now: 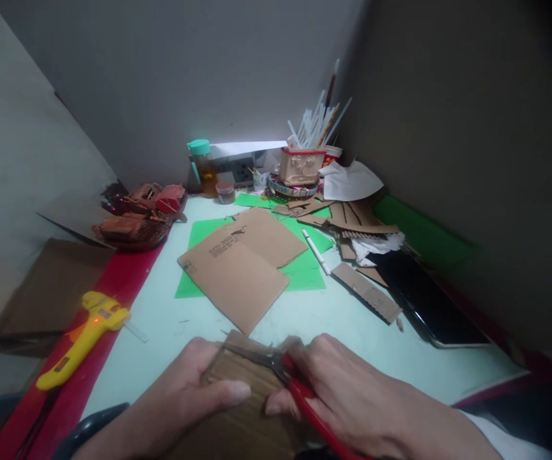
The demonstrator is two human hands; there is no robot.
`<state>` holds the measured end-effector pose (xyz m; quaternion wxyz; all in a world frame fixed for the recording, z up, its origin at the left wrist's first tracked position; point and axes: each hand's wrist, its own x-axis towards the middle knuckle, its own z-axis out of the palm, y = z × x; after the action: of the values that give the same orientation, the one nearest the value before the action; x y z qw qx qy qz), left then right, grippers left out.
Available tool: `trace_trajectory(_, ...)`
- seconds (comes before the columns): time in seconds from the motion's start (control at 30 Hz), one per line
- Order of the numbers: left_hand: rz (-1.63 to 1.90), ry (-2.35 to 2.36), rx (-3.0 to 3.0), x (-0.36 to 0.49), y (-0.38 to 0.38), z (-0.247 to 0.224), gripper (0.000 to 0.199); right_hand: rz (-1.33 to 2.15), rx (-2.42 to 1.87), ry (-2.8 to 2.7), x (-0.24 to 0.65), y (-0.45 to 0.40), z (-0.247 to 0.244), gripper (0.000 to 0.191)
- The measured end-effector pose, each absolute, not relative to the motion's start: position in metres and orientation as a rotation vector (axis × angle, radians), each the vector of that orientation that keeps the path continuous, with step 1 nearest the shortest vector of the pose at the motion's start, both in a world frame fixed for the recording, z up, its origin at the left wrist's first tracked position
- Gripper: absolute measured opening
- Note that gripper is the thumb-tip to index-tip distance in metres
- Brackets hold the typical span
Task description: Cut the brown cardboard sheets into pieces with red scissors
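Near the front edge, my left hand [194, 386] grips a brown cardboard piece [245, 406], its thumb lying on top. My right hand [333, 390] is closed around the red handles of a pair of scissors [276, 363]. The scissor blades point left and lie across the upper end of the cardboard, slightly parted at the tips. Beyond my hands, two larger cardboard sheets [237, 268] overlap on a green sheet [307, 275]. The lower part of the held cardboard runs out of view.
A yellow glue gun [82, 338] with a lit orange light lies left. At right are a dark tablet [429, 300], a cardboard strip [366, 292], a white pen [315, 251] and scraps. Farther back stand a straw holder [302, 166], a teal-lidded bottle [205, 169] and a tray [135, 239].
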<state>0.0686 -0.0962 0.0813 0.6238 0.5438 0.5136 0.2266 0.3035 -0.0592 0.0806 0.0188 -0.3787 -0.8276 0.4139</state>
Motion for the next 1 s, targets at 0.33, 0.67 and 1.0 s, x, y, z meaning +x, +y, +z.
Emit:
trace_trajectory(0.33,0.547,1.143,1.218,0.072,-0.098,0.082,0.024,1.311,-1.273,-2.603,0.302,-0.061,0.097,0.055)
trace_trajectory(0.67,0.592,1.14,1.171,0.069,-0.099,0.076,0.022,1.368,-1.225,-2.534,0.3,-0.057,0.081,0.056)
trace_trajectory(1.0,0.626,1.125,1.113,0.073,-0.098,0.078,0.023,1.354,-1.172,-2.58,0.298,-0.056,0.09,0.056)
